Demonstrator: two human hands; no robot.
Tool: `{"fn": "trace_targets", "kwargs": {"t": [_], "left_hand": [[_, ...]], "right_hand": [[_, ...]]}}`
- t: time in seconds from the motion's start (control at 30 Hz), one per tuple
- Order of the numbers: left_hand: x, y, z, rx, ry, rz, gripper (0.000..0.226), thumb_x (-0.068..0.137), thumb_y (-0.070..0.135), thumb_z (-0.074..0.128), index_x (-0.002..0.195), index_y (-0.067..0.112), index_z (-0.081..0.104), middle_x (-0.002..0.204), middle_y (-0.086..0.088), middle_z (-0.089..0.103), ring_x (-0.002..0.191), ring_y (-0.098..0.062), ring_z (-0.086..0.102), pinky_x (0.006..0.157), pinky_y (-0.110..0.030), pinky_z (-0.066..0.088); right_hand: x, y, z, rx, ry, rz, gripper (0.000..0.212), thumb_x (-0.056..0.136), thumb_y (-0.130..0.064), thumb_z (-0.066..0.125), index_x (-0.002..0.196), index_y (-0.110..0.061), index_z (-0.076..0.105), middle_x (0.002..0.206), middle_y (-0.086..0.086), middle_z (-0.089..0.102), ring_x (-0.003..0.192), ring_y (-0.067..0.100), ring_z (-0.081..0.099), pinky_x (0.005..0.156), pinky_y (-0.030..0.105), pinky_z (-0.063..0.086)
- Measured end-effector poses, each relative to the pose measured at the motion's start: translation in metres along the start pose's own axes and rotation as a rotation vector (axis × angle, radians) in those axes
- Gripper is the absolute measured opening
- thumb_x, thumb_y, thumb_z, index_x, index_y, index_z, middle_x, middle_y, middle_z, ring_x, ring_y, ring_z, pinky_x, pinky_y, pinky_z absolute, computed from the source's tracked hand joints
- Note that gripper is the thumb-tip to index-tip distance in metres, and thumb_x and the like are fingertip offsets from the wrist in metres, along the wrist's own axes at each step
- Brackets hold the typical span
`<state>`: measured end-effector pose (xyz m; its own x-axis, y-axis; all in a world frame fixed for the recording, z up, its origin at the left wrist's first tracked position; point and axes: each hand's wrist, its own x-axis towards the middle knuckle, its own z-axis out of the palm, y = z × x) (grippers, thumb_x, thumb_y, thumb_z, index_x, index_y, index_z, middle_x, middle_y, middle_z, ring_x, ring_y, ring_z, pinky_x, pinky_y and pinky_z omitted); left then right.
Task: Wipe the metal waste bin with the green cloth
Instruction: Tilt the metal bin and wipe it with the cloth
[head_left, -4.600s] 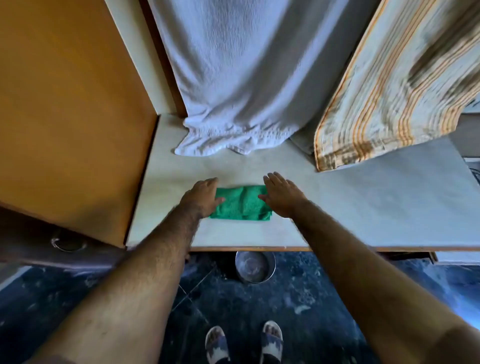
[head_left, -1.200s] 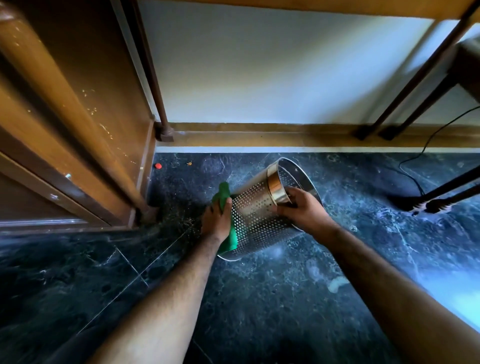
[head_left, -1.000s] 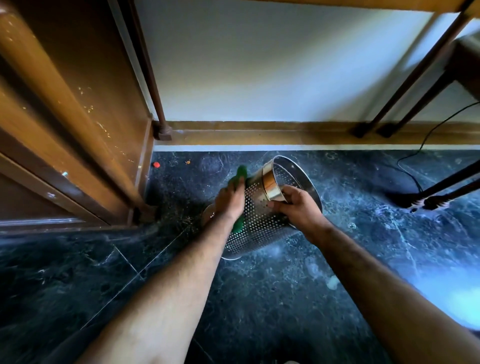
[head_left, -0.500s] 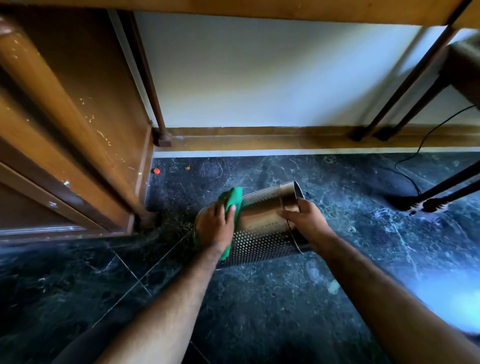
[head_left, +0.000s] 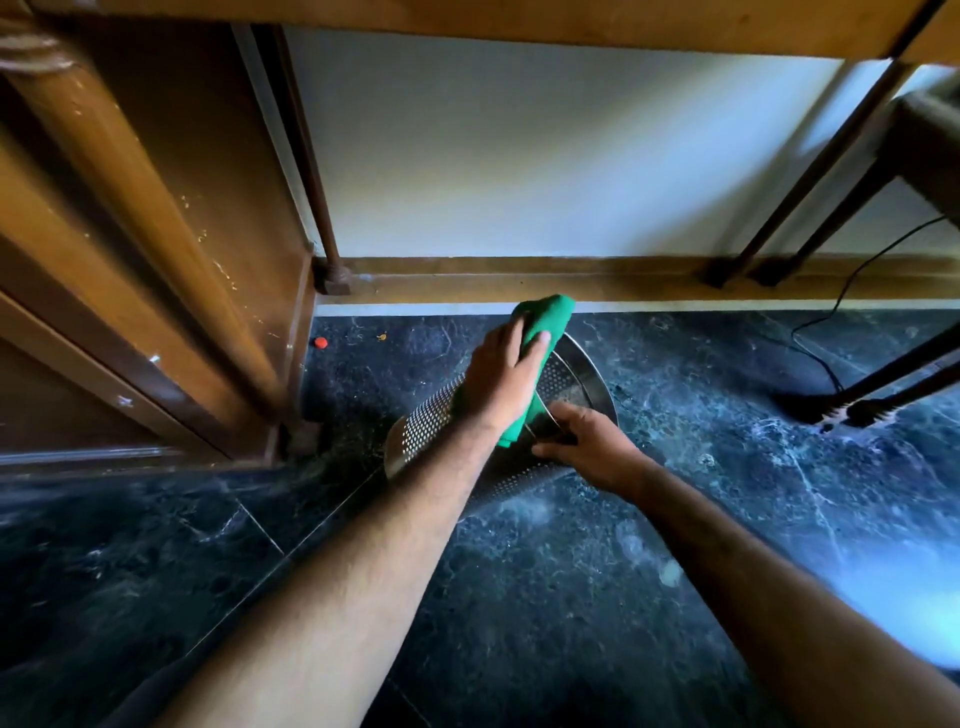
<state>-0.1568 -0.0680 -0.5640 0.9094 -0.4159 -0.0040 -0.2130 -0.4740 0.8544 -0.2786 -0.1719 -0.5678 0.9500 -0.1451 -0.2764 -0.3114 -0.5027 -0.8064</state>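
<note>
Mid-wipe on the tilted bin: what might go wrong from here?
1. The metal waste bin is tipped on the dark floor, steadied only by the right hand at its rim; it may roll or slip.
2. The green cloth bunches past the left hand near the open rim and could snag there.

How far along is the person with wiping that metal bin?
Done: the green cloth is in the left hand and the metal waste bin lies tipped on the dark floor. In hand: the cloth presses near the open rim while the right hand steadies that rim. Left: I cannot tell how much is clean; the inside and underside probably still need wiping.
</note>
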Motion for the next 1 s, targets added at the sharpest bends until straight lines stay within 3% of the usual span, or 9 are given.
{"fn": "trace_targets", "kwargs": {"t": [0.13,0.23,0.3,0.43,0.53,0.7,0.8,0.87,1.0], "left_hand": [[-0.036,-0.038,0.002,-0.059,0.072,-0.039,0.049,0.097,0.05,0.043,0.119,0.012,0.064,0.115,-0.013,0.068,0.103,-0.029,0.066,0.086,-0.041,0.053],[-0.057,-0.085,0.001,0.06,0.065,-0.169,0.044,0.101,0.041,0.046,0.119,0.005,0.064,0.112,-0.021,0.068,0.102,-0.037,0.064,0.084,-0.038,0.048],[-0.06,-0.114,-0.006,0.195,0.069,-0.251,0.046,0.102,0.038,0.042,0.125,0.004,0.063,0.117,-0.025,0.068,0.106,-0.039,0.064,0.088,-0.039,0.047],[-0.038,-0.123,-0.018,0.101,-0.066,-0.515,0.055,0.103,0.043,0.034,0.142,0.008,0.05,0.14,-0.028,0.055,0.127,-0.041,0.055,0.107,-0.041,0.043],[-0.013,-0.084,-0.02,-0.02,-0.143,-0.538,0.07,0.096,0.067,0.026,0.144,0.022,0.049,0.145,-0.019,0.055,0.128,-0.038,0.055,0.111,-0.051,0.042],[0.015,-0.007,-0.008,-0.173,-0.059,-0.232,0.061,0.086,0.07,0.039,0.124,0.028,0.063,0.117,-0.009,0.071,0.1,-0.031,0.07,0.087,-0.045,0.059],[0.003,-0.001,0.001,-0.063,-0.028,0.066,0.051,0.091,0.055,0.048,0.132,0.026,0.06,0.129,-0.006,0.065,0.112,-0.02,0.064,0.096,-0.036,0.054],[-0.011,-0.018,0.009,-0.068,0.023,0.063,0.051,0.093,0.056,0.044,0.126,0.023,0.063,0.125,-0.005,0.067,0.11,-0.019,0.064,0.093,-0.034,0.053],[-0.032,-0.075,0.015,-0.006,0.024,-0.209,0.047,0.097,0.053,0.044,0.118,0.015,0.065,0.112,-0.012,0.069,0.095,-0.029,0.065,0.079,-0.033,0.049]], "right_hand": [[0.003,-0.013,0.002,0.079,0.105,0.025,0.037,0.076,-0.013,0.082,0.111,-0.018,0.07,0.101,0.003,0.078,0.09,0.021,0.073,0.081,0.037,0.058],[0.009,-0.017,0.002,0.266,0.292,0.134,0.019,0.079,-0.012,0.08,0.095,-0.02,0.073,0.088,-0.004,0.078,0.077,0.009,0.074,0.061,0.023,0.057],[0.009,-0.015,0.004,0.424,0.328,0.209,0.013,0.081,-0.011,0.078,0.085,-0.022,0.073,0.08,-0.006,0.078,0.069,0.01,0.074,0.052,0.026,0.058],[0.008,-0.016,0.013,0.477,0.315,0.199,0.018,0.081,-0.008,0.076,0.09,-0.023,0.074,0.093,-0.002,0.079,0.088,0.021,0.074,0.08,0.042,0.061],[0.007,-0.017,0.018,0.47,0.195,0.124,0.023,0.083,-0.001,0.073,0.104,-0.012,0.071,0.104,0.015,0.077,0.089,0.028,0.071,0.088,0.05,0.056],[0.005,-0.01,0.008,0.354,0.007,0.055,0.028,0.086,0.008,0.068,0.101,-0.016,0.067,0.097,0.009,0.075,0.088,0.017,0.068,0.084,0.033,0.056],[0.005,-0.012,-0.004,0.349,-0.08,0.095,0.038,0.083,0.009,0.069,0.105,-0.022,0.066,0.092,0.0,0.078,0.082,0.013,0.071,0.073,0.028,0.059],[0.01,-0.015,-0.004,0.315,0.007,0.092,0.037,0.08,0.004,0.073,0.104,-0.023,0.067,0.091,0.001,0.08,0.078,0.015,0.073,0.069,0.03,0.06],[0.021,-0.021,-0.002,0.352,0.309,0.179,0.031,0.077,-0.006,0.08,0.106,-0.007,0.07,0.102,0.012,0.077,0.096,0.031,0.073,0.088,0.048,0.059]]}}
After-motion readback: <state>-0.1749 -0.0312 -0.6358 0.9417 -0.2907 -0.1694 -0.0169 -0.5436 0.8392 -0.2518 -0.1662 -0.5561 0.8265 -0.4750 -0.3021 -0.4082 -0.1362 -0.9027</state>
